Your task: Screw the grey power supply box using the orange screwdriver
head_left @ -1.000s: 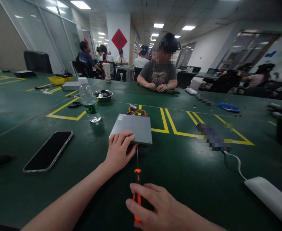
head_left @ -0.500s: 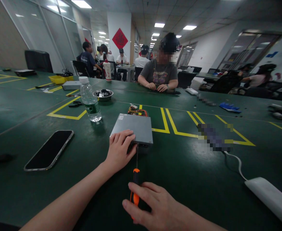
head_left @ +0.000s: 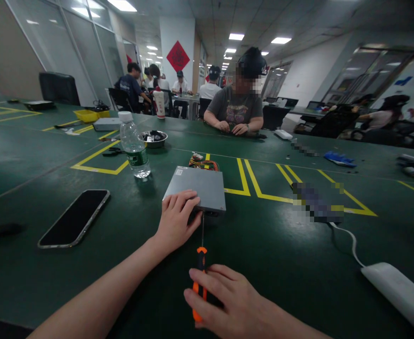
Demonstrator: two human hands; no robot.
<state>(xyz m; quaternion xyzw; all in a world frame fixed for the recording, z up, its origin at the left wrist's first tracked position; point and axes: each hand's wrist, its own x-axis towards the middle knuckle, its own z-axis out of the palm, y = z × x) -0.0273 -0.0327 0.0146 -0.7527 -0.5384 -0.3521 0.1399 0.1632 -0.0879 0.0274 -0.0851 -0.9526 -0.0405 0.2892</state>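
Note:
A grey metal box [head_left: 203, 184] lies flat on the green table, with a bundle of coloured wires [head_left: 204, 163] at its far side. My left hand [head_left: 178, 217] is on the box's near left part, fingers over the top and thumb at the near edge, gripping it. An orange and black screwdriver [head_left: 201, 259] points away from me, its thin shaft reaching the near side of the box. My right hand [head_left: 224, 296] has its fingers around the screwdriver's handle. Where the tip meets the box is too small to make out.
Left of the box stand a water bottle [head_left: 136, 148] and a phone [head_left: 75, 219]; a metal bowl [head_left: 153, 140] lies behind. On the right are a white device with a cable [head_left: 397, 294] and blue gloves [head_left: 339, 160]. A person [head_left: 235, 106] sits across the table [head_left: 284, 263].
The screwdriver's handle has turned a little in my right hand, its orange stripes now facing differently. My left hand and the box keep their places.

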